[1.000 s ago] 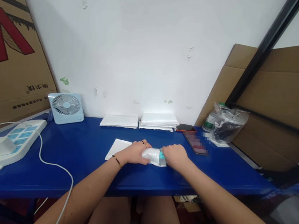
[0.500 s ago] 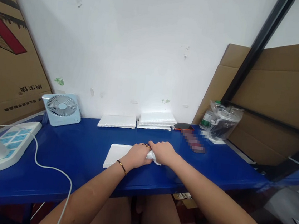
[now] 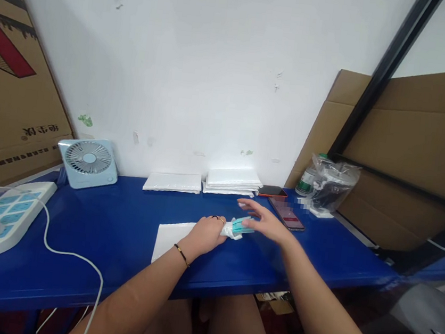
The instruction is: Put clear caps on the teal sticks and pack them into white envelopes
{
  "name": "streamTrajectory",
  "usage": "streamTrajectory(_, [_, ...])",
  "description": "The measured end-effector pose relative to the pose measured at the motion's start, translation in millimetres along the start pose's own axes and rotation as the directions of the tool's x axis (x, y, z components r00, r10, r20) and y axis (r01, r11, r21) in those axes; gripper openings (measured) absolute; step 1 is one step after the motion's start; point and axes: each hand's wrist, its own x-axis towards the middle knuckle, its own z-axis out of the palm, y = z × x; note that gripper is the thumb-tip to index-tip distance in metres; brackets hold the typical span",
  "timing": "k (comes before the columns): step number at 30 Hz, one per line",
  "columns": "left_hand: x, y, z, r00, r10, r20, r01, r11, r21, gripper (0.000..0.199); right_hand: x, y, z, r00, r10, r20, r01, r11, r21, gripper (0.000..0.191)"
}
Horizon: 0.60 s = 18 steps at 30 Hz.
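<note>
My left hand (image 3: pixel 207 234) is closed around a white package (image 3: pixel 171 239) low over the blue table, its flat part showing left of my wrist. The crumpled end of the package sticks out past my fingers, with light-blue pleated items (image 3: pixel 243 225) poking from it. Beside that end, my right hand (image 3: pixel 266 221) has its fingers spread, the thumb close to or touching the blue items. Whether the thumb touches them I cannot tell.
Flat white packages lie in a low pile (image 3: pixel 172 181) and a taller stack (image 3: pixel 232 179) by the wall. Two phones (image 3: pixel 287 214) (image 3: pixel 272 191), a bottle (image 3: pixel 306 182) and a clear bag (image 3: pixel 335 185) are right. A fan (image 3: pixel 88 161) and power strip (image 3: pixel 16 213) stand left, with a trailing cable.
My right hand has come off the white package, moved right and spread its fingers. Light-blue items now show at the package's end. My left hand still grips it.
</note>
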Motion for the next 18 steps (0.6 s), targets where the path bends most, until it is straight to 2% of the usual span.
streamTrajectory(1, [0.7,0.2,0.0,1.0,0.003,-0.007,-0.003,1.0,-0.014,0.021,1.2,2.4,5.8,0.996,0.033,-0.086,-0.025,0.996,0.087,0.048])
streamTrajectory(3, [2.3,1.0,1.3,0.999,0.014,-0.03,-0.016,0.999,-0.046,0.024,7.0,3.0,27.7,0.985,0.089,-0.144,-0.064,0.983,0.172,0.054])
streamTrajectory(6, [3.8,0.5,3.6,0.998,0.051,-0.047,-0.055,0.994,-0.091,0.033,16.2,-4.3,66.0,0.973,0.104,-0.205,-0.075,0.987,0.143,0.061])
streamTrajectory(8, [3.4,-1.8,1.8,0.997,0.081,-0.011,-0.082,0.99,-0.115,0.041,17.1,-9.9,78.9,0.973,0.082,-0.215,-0.055,0.99,0.13,0.057])
streamTrajectory(10, [1.3,-5.7,-4.7,0.991,0.13,0.031,-0.124,0.982,-0.142,0.051,12.4,-12.0,76.6,0.984,0.068,-0.162,-0.037,0.983,0.182,0.055])
streamTrajectory(14, [-9.6,-16.7,-26.6,0.96,0.276,0.048,-0.263,0.948,-0.177,0.069,-9.5,-5.2,49.7,0.999,0.034,-0.016,-0.028,0.966,0.257,0.05])
streamTrajectory(16, [-20.2,-22.1,-35.5,0.97,0.241,0.035,-0.231,0.956,-0.183,0.073,-24.9,-2.3,40.6,0.996,0.068,0.061,-0.081,0.968,0.238,0.05])
streamTrajectory(18, [-35.5,-24.9,-39.8,0.989,0.149,-0.016,-0.149,0.965,-0.214,0.068,-42.0,-3.4,38.2,0.982,0.089,0.165,-0.127,0.962,0.241,0.053])
